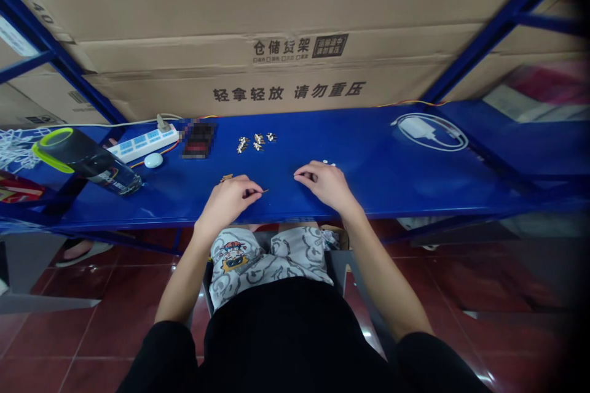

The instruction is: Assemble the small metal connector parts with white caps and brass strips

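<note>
My left hand (233, 198) is closed in a pinch just above the blue shelf, near its front edge. A small thin gold-coloured piece (265, 191) sticks out from between its fingertips. Beside that hand lie several gold-coloured pieces (226, 178), partly covered by it. My right hand (325, 183) is also pinched, thumb against fingers, over the shelf; whatever is between its fingertips is too small to make out. Small white pieces (329, 163) lie just behind the right hand. Farther back, several small white-and-gold assemblies (258, 142) rest in loose groups.
On the left are a dark bottle (92, 163) with a lime loop, a white power strip (142, 144), a pale rounded object (153, 161) and a blurred dark box (199, 139). A white charger with coiled cable (421, 129) lies right. Cardboard (286, 12) backs the blue shelf (369, 187).
</note>
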A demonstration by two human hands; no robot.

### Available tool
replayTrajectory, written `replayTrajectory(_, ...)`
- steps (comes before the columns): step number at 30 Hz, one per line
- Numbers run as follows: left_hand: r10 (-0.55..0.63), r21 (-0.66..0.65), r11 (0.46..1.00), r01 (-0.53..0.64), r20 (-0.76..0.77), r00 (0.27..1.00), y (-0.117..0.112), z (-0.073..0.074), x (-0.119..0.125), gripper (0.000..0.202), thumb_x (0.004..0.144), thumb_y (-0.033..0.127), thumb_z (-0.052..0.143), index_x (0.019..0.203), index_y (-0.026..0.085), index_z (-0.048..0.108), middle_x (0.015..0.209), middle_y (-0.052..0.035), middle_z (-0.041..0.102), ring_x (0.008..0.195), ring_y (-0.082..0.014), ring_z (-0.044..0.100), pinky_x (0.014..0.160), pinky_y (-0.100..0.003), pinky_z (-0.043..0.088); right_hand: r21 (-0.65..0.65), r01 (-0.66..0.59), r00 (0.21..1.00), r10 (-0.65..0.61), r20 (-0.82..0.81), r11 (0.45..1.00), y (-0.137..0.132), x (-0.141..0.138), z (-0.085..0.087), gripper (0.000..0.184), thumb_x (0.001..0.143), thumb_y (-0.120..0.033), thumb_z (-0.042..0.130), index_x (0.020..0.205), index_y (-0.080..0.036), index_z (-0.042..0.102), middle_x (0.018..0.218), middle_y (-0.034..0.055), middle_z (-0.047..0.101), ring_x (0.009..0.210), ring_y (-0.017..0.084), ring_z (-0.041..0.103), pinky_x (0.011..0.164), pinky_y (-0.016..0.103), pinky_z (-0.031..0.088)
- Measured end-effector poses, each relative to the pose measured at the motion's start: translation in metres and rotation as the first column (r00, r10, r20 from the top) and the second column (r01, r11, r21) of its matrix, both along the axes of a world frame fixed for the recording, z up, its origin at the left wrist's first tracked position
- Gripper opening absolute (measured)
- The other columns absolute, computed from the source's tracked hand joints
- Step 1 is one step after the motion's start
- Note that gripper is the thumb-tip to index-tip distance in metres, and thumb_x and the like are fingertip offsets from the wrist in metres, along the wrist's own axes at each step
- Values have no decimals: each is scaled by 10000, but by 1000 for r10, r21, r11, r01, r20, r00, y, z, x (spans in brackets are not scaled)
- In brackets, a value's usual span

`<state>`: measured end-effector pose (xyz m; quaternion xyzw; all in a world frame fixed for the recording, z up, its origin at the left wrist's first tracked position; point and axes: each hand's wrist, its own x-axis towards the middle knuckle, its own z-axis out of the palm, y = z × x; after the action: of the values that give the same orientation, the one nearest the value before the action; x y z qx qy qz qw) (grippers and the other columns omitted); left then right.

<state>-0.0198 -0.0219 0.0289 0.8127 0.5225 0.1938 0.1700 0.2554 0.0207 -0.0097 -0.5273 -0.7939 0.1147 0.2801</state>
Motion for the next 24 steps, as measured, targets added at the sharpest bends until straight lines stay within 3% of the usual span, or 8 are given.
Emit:
replayTrajectory(3,-45,-31,998,48,92,995,2,-6,9,164,939,297,668,1061,279,776,949,-7,718,744,-143,631,707,-284,461,-27,-108,993,106,-53,994,-4,-5,5,140,950,-356,654,951,-285,775,878,1,714,717,157,611,659,300,419)
replayTrajectory(7,-9,-17,1000,11,107,994,0,-10,12,141,920,327,710,1028,269,778,948,-12,714,731,-156,629,679,-293,444,-69,-188,969,173,-177,980,-6,-7,9,182,958,-388,633,963,-274,776,954,18,756,751,173,637,713,323,466)
replayTrajectory(12,-17,-1,1000,17,104,994,-2,-13,21,130,964,304,662,946,253,781,971,-23,714,769,-176,645,702,-306,443,-120,-235,936,192,-294,965,-8,-11,10,175,936,-388,655,970,-278,787,1016,4,792,857,200,701,782,341,511)
replayTrajectory(24,29,30,999,-39,282,959,6,-26,31,136,1021,334,587,1024,263,703,1039,-4,706,819,-172,648,739,-291,439,-127,-287,889,214,-404,950,-18,-22,16,158,915,-375,681,937,-259,786,983,3,797,906,216,724,871,373,546)
